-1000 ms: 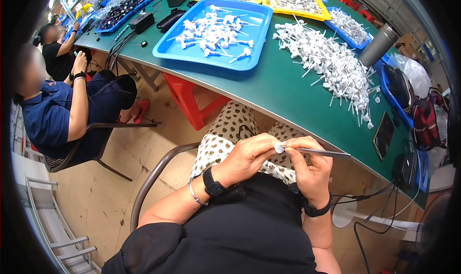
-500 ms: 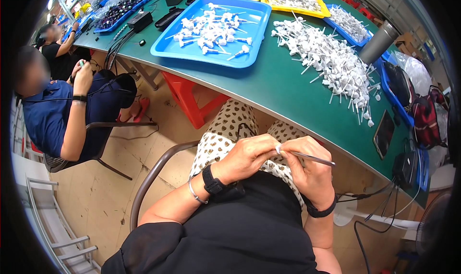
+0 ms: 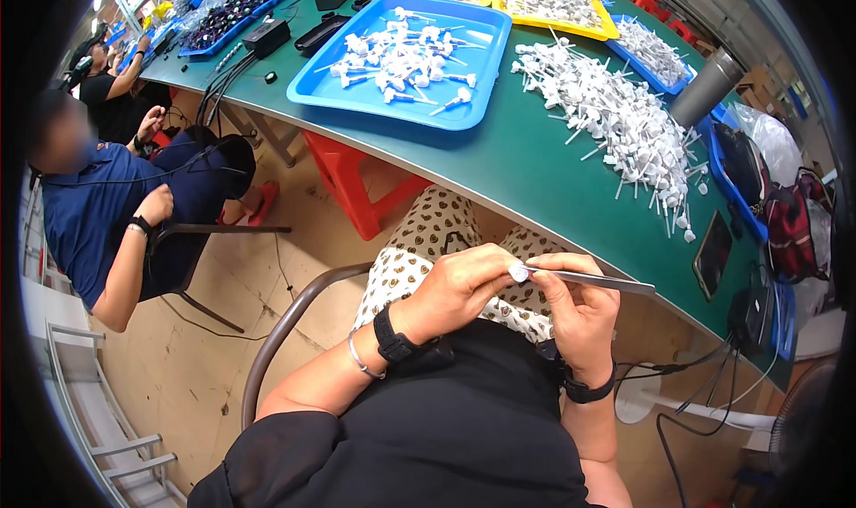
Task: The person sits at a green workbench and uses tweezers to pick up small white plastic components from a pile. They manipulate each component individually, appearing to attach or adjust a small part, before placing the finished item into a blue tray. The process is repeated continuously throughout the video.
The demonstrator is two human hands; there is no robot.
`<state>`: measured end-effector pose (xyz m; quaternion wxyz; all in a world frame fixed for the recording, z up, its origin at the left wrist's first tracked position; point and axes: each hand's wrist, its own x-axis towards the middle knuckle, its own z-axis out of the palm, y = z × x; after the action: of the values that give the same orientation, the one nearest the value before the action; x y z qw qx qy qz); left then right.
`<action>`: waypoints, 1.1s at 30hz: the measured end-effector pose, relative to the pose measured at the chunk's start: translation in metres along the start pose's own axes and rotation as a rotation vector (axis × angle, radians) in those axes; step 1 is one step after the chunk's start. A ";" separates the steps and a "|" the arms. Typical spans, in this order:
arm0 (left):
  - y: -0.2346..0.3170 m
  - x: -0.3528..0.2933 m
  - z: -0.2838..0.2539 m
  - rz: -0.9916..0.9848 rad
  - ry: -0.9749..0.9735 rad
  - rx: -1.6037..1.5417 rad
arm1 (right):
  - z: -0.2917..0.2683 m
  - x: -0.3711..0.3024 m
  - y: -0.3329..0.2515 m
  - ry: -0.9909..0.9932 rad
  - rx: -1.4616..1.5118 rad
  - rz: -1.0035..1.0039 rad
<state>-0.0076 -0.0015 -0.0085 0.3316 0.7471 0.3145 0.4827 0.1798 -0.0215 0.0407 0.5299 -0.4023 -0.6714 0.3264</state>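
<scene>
Over my lap, my left hand (image 3: 462,287) pinches a small white plastic part (image 3: 518,274) between thumb and fingertips. My right hand (image 3: 581,314) is closed around a slim, flat metal tool (image 3: 617,282). The tool's inner end meets or nearly meets the white part, and its blunt outer end sticks out to the right. Fingers partly hide both things. Beyond my hands, a heap of similar white parts with thin stems (image 3: 606,111) lies on the green table (image 3: 499,156). A blue tray (image 3: 308,94) on the table holds more of them.
Yellow trays (image 3: 609,34) of white parts stand at the back. A grey metal flask (image 3: 707,87) and a phone (image 3: 711,254) are on the right. Under the table edge is a red stool (image 3: 348,183). A seated co-worker (image 3: 98,200) is at the left.
My right hand has shifted slightly and the tool shows more of its flat side, reaching further right. More of the white part shows. The co-worker's hands have moved apart, one lower.
</scene>
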 end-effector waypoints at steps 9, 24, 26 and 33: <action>0.000 0.000 0.001 0.004 -0.008 0.003 | -0.001 0.002 -0.001 -0.010 -0.073 -0.033; 0.002 0.002 0.000 -0.005 -0.020 0.035 | 0.001 0.003 -0.002 0.000 -0.124 -0.050; 0.003 0.002 0.000 -0.011 -0.021 0.035 | 0.001 0.003 -0.002 0.003 -0.125 -0.050; 0.002 0.001 0.001 -0.015 -0.020 0.030 | 0.000 0.003 -0.001 0.002 -0.133 -0.039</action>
<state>-0.0056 -0.0015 -0.0069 0.3271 0.7545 0.3238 0.4679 0.1794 -0.0196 0.0427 0.5089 -0.4235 -0.6989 0.2704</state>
